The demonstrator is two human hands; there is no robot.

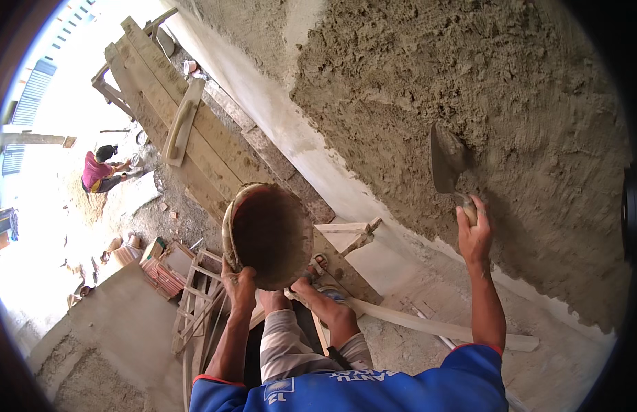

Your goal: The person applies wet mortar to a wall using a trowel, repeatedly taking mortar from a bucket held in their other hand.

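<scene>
My right hand [475, 232] is closed round the handle of a pointed trowel [443, 161]. The blade lies close to the wall, over a broad patch of rough wet mortar [380, 89]; whether it touches cannot be made out. In my left hand [239, 283] is a round bucket [229, 237], gripped at its near left rim and tipped so its dark inside shows. Mortar crusts the rim, and how much is inside is too dark to tell. Below the bucket, my feet are on a wooden plank platform.
A long wooden float [184, 123] lies on the scaffold planks [150, 75], which run to the far left. Well below, another person [98, 168] in a pink top crouches on the ground. A wooden ladder-like frame [198, 292] and stacked bricks or tiles [164, 271] stand at lower left.
</scene>
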